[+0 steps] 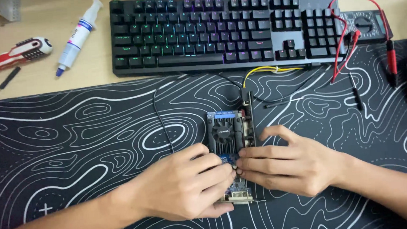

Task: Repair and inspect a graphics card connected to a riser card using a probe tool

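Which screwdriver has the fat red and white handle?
The red and white handled screwdriver at the desk's far left, beside the white syringe tube. The thin black screwdriver below it is slim and plain.

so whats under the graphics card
The graphics card lies on a black desk mat with white contour lines. Both hands, left hand and right hand, cover its lower half, so that part is hidden.

Soft, even overhead light, faint shadows, sharp focus, no glare.
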